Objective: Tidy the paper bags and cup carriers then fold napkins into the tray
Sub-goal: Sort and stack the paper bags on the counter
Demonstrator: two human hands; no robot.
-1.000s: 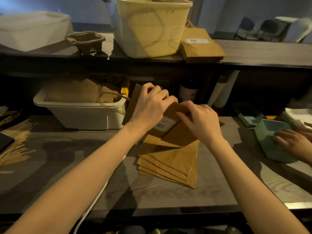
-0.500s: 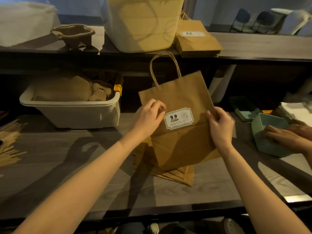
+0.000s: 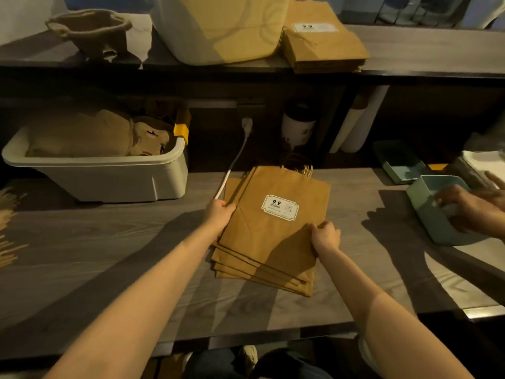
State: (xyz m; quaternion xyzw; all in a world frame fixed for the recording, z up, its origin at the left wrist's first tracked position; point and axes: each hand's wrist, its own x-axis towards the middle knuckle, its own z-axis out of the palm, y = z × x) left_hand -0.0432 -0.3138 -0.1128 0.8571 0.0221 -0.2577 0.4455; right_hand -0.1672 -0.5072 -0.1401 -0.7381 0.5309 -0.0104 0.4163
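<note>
A stack of flat brown paper bags (image 3: 267,242) lies on the wooden counter (image 3: 109,255), the top one bearing a white "9.9" sticker (image 3: 280,208). My left hand (image 3: 220,214) grips the stack's left edge. My right hand (image 3: 325,236) grips its right edge, fingers curled over the top bag. A pulp cup carrier (image 3: 90,31) sits on the upper shelf at the left. More flat bags (image 3: 319,36) lie on that shelf beside a big white tub (image 3: 218,28). A green tray (image 3: 437,212) stands at the right.
A white bin (image 3: 103,173) of crumpled brown paper stands at the left. A white cable (image 3: 235,162) runs down to the bag stack. Another person's hands (image 3: 470,209) are at the green tray. Wooden sticks (image 3: 8,228) lie at the far left edge.
The top bag, held upright half a second ago, now lies flat on the stack. Both my hands moved down to the stack's side edges.
</note>
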